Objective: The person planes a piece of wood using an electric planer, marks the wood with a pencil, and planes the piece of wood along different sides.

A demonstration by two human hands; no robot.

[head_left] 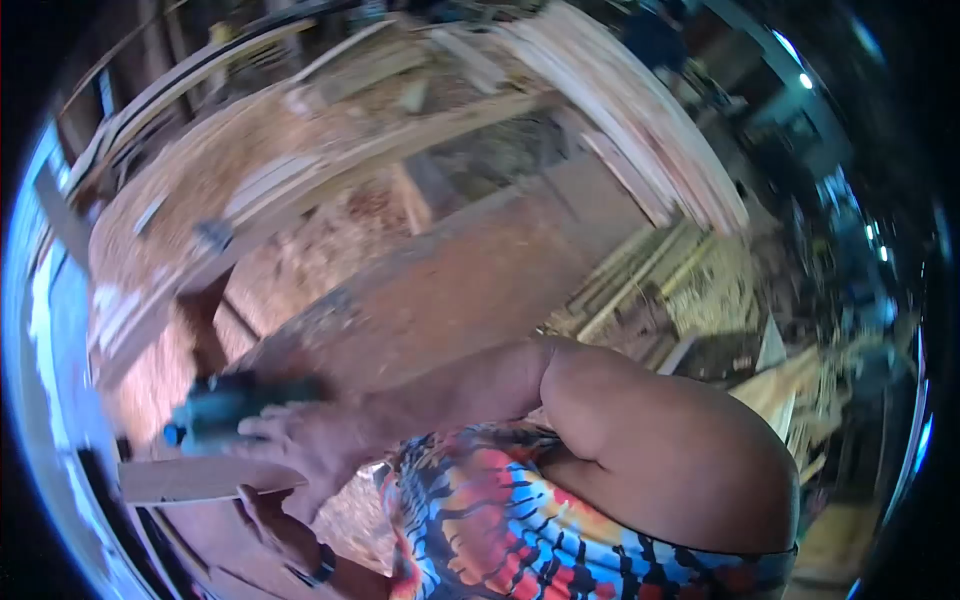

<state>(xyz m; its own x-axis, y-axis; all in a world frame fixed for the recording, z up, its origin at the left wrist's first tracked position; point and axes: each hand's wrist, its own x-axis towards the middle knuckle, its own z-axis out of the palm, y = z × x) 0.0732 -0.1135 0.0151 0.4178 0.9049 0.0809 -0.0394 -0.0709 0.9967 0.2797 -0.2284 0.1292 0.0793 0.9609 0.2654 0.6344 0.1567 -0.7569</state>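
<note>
Place: woodworking workshop | stacked planks [640,115] | loose sawdust [345,225] | narrow wood strips [632,284]

In front of you is a long, reddish-brown tabletop [450,280], slanting from the lower left up to the upper right. Gray dust [345,308] lies along its left edge. A green tool [215,420] is by its lower end, too blurry for you to tell if it sits on top. Past it, you see the floor under tan sawdust [185,180], with bits of wood [375,78] lying on the dust.
</note>
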